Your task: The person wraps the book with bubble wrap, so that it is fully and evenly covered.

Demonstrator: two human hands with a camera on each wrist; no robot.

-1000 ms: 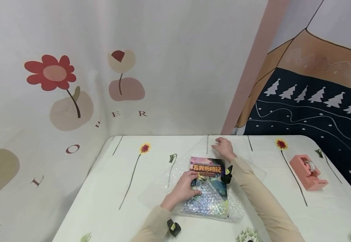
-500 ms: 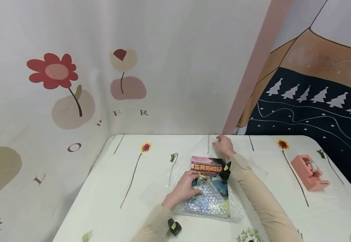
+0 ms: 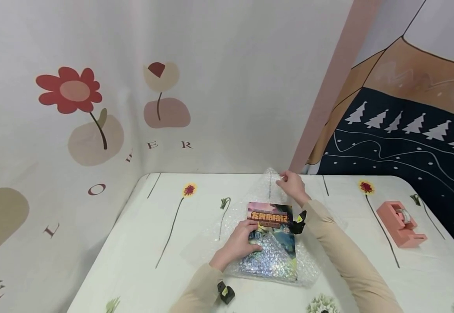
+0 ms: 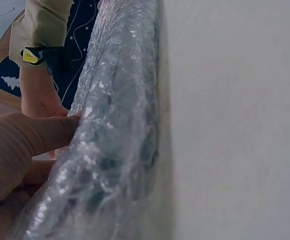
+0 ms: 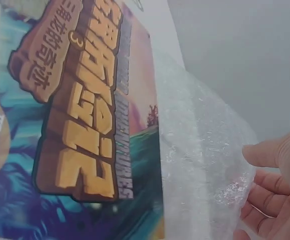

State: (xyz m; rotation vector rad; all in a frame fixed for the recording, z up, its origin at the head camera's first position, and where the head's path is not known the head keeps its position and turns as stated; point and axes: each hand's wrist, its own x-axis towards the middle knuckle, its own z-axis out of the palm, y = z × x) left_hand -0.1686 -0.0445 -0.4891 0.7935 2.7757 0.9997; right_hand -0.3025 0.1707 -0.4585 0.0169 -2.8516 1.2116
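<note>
Flower-printed cloth hangs behind a white worktop (image 3: pixel 141 243) patterned with long-stemmed flowers, beside a dark panel of white pine trees. At the middle lies a clear sheet of bubble wrap (image 3: pixel 207 243), its near flap folded over the lower half of a colourful picture book with orange block lettering (image 3: pixel 269 214). A pink tape dispenser (image 3: pixel 398 222) stands well apart to the right. The left hand (image 3: pixel 239 243) presses the folded wrap against the book's left edge, fingers curled on it. The right hand (image 3: pixel 292 185) pinches the wrap's far corner, lifted off the worktop behind the book.
</note>
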